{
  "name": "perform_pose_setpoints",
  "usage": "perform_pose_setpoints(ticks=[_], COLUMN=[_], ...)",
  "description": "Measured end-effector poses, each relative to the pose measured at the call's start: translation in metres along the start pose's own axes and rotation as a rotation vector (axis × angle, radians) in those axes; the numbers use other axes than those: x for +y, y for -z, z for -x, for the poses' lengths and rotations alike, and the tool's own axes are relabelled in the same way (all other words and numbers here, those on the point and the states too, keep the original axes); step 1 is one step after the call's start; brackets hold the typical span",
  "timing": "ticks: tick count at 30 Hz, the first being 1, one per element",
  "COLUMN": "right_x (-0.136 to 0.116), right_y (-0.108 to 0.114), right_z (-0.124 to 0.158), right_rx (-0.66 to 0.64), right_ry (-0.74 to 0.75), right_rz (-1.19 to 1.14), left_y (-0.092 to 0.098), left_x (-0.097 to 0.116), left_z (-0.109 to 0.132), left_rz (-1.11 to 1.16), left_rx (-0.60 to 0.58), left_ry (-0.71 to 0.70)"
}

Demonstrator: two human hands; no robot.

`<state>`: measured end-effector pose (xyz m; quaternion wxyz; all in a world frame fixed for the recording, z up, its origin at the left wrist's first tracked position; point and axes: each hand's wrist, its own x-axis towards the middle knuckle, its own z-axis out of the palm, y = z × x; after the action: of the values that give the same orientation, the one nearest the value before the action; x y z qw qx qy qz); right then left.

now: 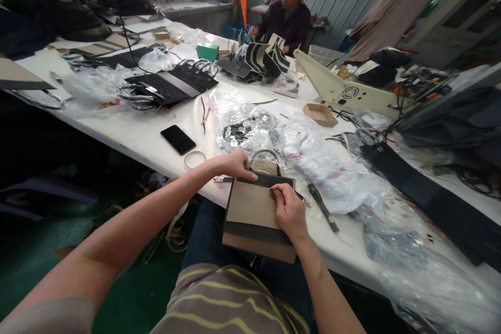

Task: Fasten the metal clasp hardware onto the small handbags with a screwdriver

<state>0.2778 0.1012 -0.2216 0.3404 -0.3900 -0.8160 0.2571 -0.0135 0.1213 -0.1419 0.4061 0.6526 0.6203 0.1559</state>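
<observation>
A tan and black handbag (pixel 250 209) rests across my lap, leaning against the table edge, its dark curved handle (pixel 260 152) standing up. My left hand (pixel 239 166) grips the bag's upper left edge, thumb on the black top band and the other fingers partly hidden. My right hand (pixel 289 211) is closed in a pinch at the front, just under the black band. What its fingertips hold is too small to make out. Clear plastic bags with small dark pieces (pixel 237 133) lie just beyond the handbag.
A phone (pixel 178 139) and a ring-shaped roll (pixel 194 159) lie left. Black bags (pixel 172 83) sit farther back. Plastic wrapping (pixel 332 172), a cardboard tray (pixel 320 114), a cream machine (pixel 348 88) and a long black strip (pixel 430 198) occupy the right. One person sits opposite; another stands.
</observation>
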Motion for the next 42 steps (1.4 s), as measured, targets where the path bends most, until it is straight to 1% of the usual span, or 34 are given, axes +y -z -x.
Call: perform_pose_setpoints(ticks=[3,5,7,8,12,15,17,20,22,24,26,27,30,32,35,39,42], right_x=[0.000,-0.001,-0.001,-0.001,-0.002,-0.002,-0.002,-0.002,-0.004,-0.005,-0.005,-0.005,-0.006,-0.006,-0.006,-0.005,-0.006], right_y=[-0.001,0.000,0.001,0.001,0.003,0.003,0.002,0.002,0.002,0.002,0.002,0.003,0.003,0.004,0.005,0.005,0.004], right_z=[0.001,0.001,0.001,0.000,-0.001,-0.002,-0.002,-0.002,-0.003,-0.003,-0.002,-0.002,-0.002,-0.003,-0.004,-0.005,-0.005], right_rx=[0.027,0.021,0.005,-0.001,-0.008,0.000,0.001,-0.007,-0.004,-0.001,-0.002,-0.005,-0.010,-0.014,-0.028,-0.040,-0.049], right_ry=[0.033,0.047,0.050,0.048,0.022,0.006,-0.001,-0.010,-0.020,-0.033,-0.045,-0.049,-0.049,-0.045,-0.045,-0.038,-0.029], right_rz=[0.000,-0.013,-0.035,-0.050,-0.087,-0.087,-0.090,-0.101,-0.107,-0.108,-0.102,-0.100,-0.099,-0.099,-0.091,-0.075,-0.064], left_y=[0.007,0.012,0.015,0.017,0.020,0.019,0.017,0.009,0.002,-0.003,-0.005,-0.005,-0.001,0.000,-0.003,-0.013,-0.019], left_x=[0.011,0.017,0.021,0.021,0.011,-0.001,-0.008,-0.011,-0.009,-0.004,0.001,0.003,0.006,0.007,0.007,0.001,-0.007], left_z=[0.005,0.007,0.005,0.002,-0.014,-0.021,-0.020,-0.014,-0.011,-0.011,-0.016,-0.019,-0.029,-0.036,-0.044,-0.052,-0.053], left_rz=[0.036,0.032,0.045,0.094,0.433,0.585,0.683,0.793,0.781,0.696,0.607,0.576,0.545,0.567,0.570,0.549,0.567], left_rx=[0.002,0.002,-0.017,-0.027,-0.140,-0.223,-0.257,-0.330,-0.407,-0.434,-0.424,-0.439,-0.562,-0.624,-0.682,-0.719,-0.703], left_ry=[0.060,0.086,0.132,0.158,0.216,0.249,0.239,0.159,0.103,0.079,0.092,0.113,0.184,0.171,0.141,0.177,0.178])
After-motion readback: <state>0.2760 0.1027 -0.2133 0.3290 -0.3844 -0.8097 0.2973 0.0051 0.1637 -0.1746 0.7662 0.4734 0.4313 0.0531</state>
